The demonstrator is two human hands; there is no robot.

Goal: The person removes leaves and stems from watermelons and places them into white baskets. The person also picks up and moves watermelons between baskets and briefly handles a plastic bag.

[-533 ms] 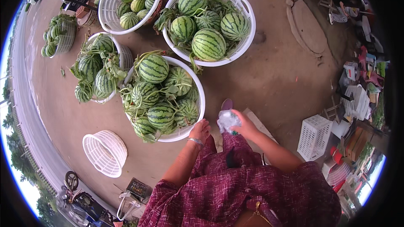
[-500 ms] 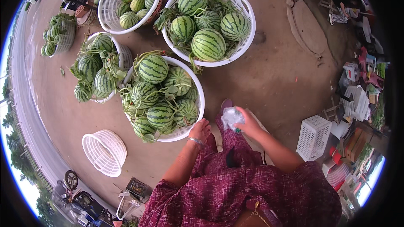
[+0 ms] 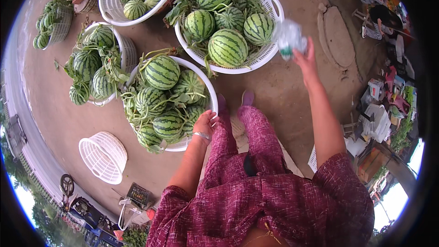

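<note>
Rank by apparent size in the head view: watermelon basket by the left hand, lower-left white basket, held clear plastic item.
1. Watermelon basket by the left hand
2. Lower-left white basket
3. Clear plastic item in the right hand

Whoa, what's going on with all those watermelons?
A person has a clear plastic bundle, too blurry to name exactly, in the right grip, out by the right edge of the farther white basket. The left grip is at the rim of the nearer white basket. Both baskets hold striped green watermelons.
</note>
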